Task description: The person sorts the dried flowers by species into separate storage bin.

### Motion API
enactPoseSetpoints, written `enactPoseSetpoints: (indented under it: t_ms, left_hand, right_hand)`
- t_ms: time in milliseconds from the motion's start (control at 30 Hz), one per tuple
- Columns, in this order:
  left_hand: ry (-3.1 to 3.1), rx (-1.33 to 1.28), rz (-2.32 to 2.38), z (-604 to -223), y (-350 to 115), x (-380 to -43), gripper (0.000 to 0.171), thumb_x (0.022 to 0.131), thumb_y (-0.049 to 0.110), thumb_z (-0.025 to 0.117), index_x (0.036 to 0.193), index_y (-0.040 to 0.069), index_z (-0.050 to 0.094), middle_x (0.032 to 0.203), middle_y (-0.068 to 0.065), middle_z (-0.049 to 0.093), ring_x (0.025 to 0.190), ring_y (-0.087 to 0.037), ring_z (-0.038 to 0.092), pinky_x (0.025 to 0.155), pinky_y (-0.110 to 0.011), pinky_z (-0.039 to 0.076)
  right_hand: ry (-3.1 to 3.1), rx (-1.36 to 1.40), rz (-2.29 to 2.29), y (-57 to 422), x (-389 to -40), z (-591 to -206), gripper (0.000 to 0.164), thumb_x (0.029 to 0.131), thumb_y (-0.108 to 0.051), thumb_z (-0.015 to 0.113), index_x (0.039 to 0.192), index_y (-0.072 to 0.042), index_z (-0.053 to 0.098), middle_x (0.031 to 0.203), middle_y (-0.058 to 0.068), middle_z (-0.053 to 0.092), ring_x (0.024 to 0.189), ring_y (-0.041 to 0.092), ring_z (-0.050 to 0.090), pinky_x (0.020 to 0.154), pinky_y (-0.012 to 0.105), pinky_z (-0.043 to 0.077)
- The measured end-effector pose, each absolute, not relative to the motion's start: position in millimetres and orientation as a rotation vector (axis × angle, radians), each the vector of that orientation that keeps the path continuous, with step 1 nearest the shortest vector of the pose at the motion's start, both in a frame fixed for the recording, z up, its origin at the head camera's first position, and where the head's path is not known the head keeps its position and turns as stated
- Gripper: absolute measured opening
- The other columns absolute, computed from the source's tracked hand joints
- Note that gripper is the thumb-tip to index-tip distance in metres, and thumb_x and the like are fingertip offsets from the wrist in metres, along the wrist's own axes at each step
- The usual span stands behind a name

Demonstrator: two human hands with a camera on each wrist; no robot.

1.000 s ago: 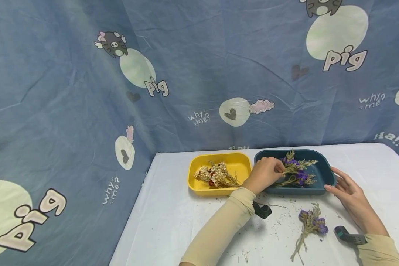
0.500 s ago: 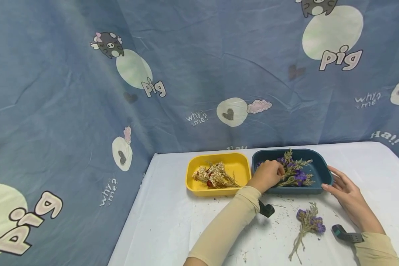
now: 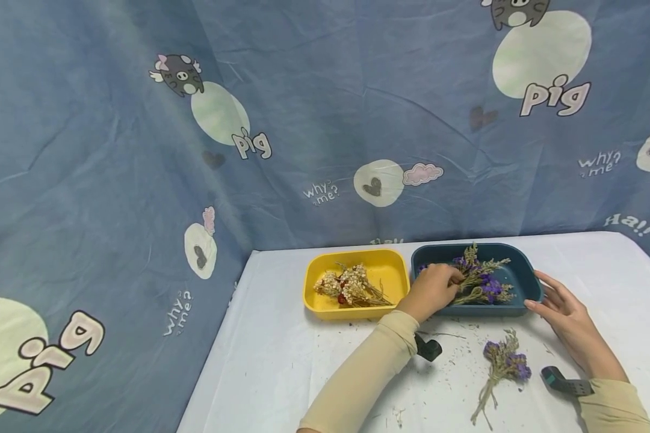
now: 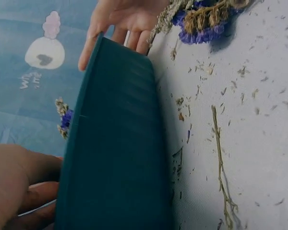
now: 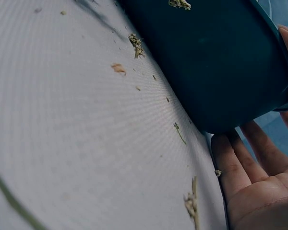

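My left hand (image 3: 436, 286) reaches into the dark teal tray (image 3: 479, 310), fingers curled, pinching the stems of a dried purple flower bunch (image 3: 473, 267). In the left wrist view the tray wall hides those fingertips, while a flower head (image 4: 65, 119) shows over the rim. A second purple bunch (image 3: 490, 288) lies inside the tray. My right hand (image 3: 571, 316) touches the tray's right end, thumb at the front corner. Its fingers (image 5: 264, 148) lie fairly straight against the end wall. On the white table in front rests another tied purple bunch (image 3: 502, 367).
Left of the teal tray stands a yellow tray (image 3: 319, 312) with dried white and red flowers (image 3: 352, 285). A loose stem (image 4: 221, 167) and crumbs of plant matter lie on the white table (image 3: 281, 349). A blue printed cloth (image 3: 303, 108) hangs behind.
My left hand has dipped lower into the teal tray with the flower stems, shifting slightly there. My right hand stays at the tray's right end. The head view has moved slightly.
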State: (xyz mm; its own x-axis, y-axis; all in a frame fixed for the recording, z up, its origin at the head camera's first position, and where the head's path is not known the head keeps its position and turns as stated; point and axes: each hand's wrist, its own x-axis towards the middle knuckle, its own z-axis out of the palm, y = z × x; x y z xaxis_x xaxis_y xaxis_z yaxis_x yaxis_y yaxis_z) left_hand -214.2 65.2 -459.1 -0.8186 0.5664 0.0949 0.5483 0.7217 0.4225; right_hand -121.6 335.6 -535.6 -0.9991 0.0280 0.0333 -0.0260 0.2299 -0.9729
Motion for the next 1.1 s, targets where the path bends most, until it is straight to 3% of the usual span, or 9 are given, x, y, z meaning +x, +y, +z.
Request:
enactPoseSetpoints:
  t_ms: [267,600,867,1100]
  left_hand:
    - [2.768,1.018,1.001,-455,46,-199,0.022,0.103,0.022,0.065,0.121,0.015,0.076,0.102,0.009,0.076,0.083,0.009,0.062,0.072,-0.002,0.049]
    - [2.68,1.153,1.129,-452,32,-168,0.021,0.102,0.02,0.066,0.119,0.011,0.076,0.097,0.008,0.075,0.08,0.013,0.058,0.074,0.001,0.049]
    - [2.649,1.195,1.033,-460,36,-140,0.02,0.099,0.022,0.072,0.115,0.011,0.077,0.092,0.009,0.075,0.077,0.015,0.057,0.073,0.003,0.046]
    - [2.658,1.17,0.833,-475,45,-114,0.02,0.094,0.032,0.077,0.11,0.02,0.079,0.087,0.017,0.074,0.069,0.021,0.05,0.066,0.004,0.042]
  right_hand:
    - [-2.425,-0.007,1.933,335,-123,-536,0.074,0.107,-0.021,0.059,0.165,-0.039,0.017,0.169,-0.009,0.021,0.159,0.008,0.013,0.111,0.0,0.031]
    - [-2.4,0.0,1.947,336,-123,-536,0.075,0.106,-0.02,0.06,0.165,-0.038,0.018,0.169,-0.007,0.022,0.153,-0.001,0.023,0.106,-0.001,0.036]
    - [-2.378,0.025,1.955,336,-122,-536,0.074,0.106,-0.018,0.06,0.166,-0.036,0.02,0.169,-0.008,0.024,0.15,-0.005,0.025,0.104,-0.002,0.037]
    - [-2.389,0.028,1.936,335,-122,-537,0.074,0.106,-0.018,0.06,0.166,-0.036,0.02,0.168,-0.01,0.024,0.151,-0.004,0.023,0.106,-0.002,0.036]
